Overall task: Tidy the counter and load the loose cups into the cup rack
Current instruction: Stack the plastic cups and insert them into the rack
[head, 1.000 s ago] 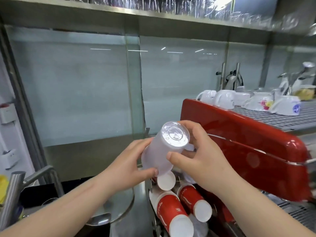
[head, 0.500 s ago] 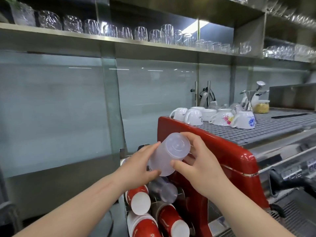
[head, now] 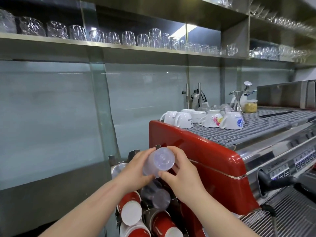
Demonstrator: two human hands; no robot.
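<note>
A stack of frosted clear plastic cups (head: pixel 158 162) lies on its side with its base toward me, at the top of the cup rack (head: pixel 135 153). My left hand (head: pixel 135 170) grips it from the left and my right hand (head: pixel 179 173) from the right. Below it the rack holds another clear cup stack (head: pixel 158 196) and several red paper cup stacks (head: pixel 130 208), bases outward. A further clear stack (head: pixel 118 169) shows at the rack's upper left, partly hidden by my left hand.
A red espresso machine (head: pixel 205 159) stands right against the rack, with upturned white mugs (head: pixel 183 119) on its grey top grid. Glass backsplash panels rise behind. A steel shelf (head: pixel 119 48) overhead carries rows of glasses. The machine's drip grate (head: pixel 290 214) lies at lower right.
The view has tilted up and right, losing the sink and showing the glass shelf. Both hands have carried the clear cup stack down and in toward the rack's top slot.
</note>
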